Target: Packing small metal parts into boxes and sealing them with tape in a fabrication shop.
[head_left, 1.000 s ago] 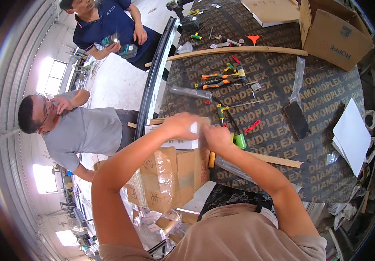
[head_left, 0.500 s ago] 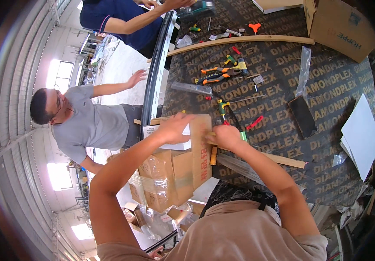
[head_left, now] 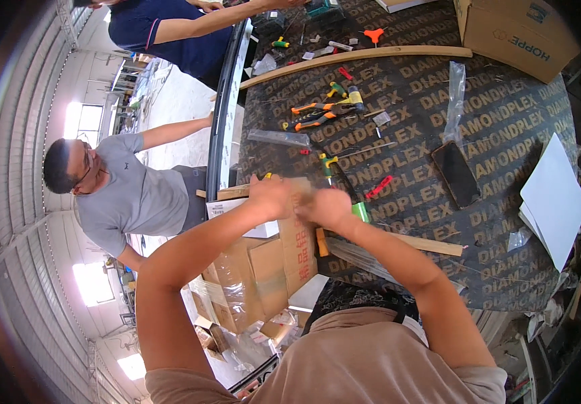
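An opened cardboard box (head_left: 236, 269) with clear tape on its side stands at the table's left edge. Its long flap (head_left: 297, 252), with red print, points toward the table. My left hand (head_left: 270, 196) is at the flap's far end, above a white box (head_left: 263, 227) inside; its fingers are blurred and partly hidden. Close beside it, my right hand (head_left: 331, 207) is closed in a fist over the table side of the flap. Something brownish and smeared shows at its fingers, too blurred to name.
Pliers (head_left: 320, 116), a hammer (head_left: 352, 99), a green-yellow T-handle driver (head_left: 327, 165), a phone (head_left: 457, 174) and white sheets (head_left: 554, 202) lie on the dark table. A wooden strip (head_left: 364, 52) crosses it. Another person in grey (head_left: 139, 185) stands at left, one in navy (head_left: 176, 34) beyond.
My left hand has moved in to the flap, beside my right hand; its fingers were spread before. The right hand has shifted slightly left. The person in grey has lowered a raised hand to the table's edge.
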### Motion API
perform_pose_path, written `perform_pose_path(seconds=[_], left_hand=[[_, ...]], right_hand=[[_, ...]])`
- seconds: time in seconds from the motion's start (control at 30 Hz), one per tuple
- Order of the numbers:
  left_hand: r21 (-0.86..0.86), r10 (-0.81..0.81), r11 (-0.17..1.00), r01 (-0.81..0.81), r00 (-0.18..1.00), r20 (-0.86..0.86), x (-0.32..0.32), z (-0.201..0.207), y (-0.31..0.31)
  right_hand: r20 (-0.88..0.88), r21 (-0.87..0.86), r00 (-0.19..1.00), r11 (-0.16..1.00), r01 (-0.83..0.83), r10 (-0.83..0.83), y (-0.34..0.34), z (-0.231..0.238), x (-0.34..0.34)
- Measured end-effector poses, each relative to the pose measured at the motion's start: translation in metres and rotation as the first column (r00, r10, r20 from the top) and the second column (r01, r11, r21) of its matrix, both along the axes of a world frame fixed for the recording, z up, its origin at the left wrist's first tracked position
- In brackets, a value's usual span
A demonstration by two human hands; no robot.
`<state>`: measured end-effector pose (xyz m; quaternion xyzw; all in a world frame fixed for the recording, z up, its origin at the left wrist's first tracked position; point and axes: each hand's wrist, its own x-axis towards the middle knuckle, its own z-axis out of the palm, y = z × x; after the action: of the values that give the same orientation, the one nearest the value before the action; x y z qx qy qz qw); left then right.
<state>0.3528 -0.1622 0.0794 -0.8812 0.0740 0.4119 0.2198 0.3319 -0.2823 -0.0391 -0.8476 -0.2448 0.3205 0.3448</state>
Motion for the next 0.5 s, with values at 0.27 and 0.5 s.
perform_pose_path(seconds=[0.27,0.5], left_hand=[[0.065,-0.120,0.990,0.123,0.992,-0.046,0.012,-0.044,-0.015],[0.257,-0.106,0.959,0.117,0.993,-0.058,0.025,-0.115,-0.028]], right_hand=[[0.344,0.471,0.818,0.839,0.274,-0.460,-0.036,-0.012,-0.021],[0.282,0.268,0.843,0.881,0.390,-0.458,-0.099,-0.039,-0.020]])
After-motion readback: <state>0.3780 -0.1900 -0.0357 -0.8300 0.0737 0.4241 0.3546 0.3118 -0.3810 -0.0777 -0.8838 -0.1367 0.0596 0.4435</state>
